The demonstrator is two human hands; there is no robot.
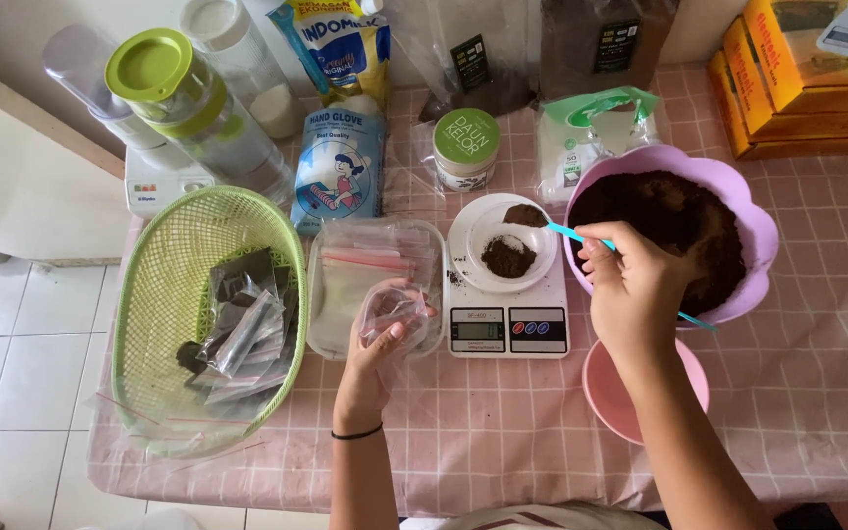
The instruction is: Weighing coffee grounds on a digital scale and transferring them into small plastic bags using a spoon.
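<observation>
Pink bowl [601, 393] nearest; L hand [377, 345] pinches clear bag [395, 309], R hand [630, 285] grips spoon [542, 218] over scale [507, 319]; basket [149, 324] left.

Single head-worn view, looking steeply down from above the near edge of the surface [542, 432]. Close range; both forearms enter from the bottom. Tiled floor [22, 353] visible at left.

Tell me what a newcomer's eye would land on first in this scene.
First the purple bowl of dark brown powder at the right, with the right hand holding a blue-handled spoon of powder over the white dish on the kitchen scale in the middle. Next the green basket of filled pouches on the left, and the left hand gripping a clear bag beside the scale.
</observation>
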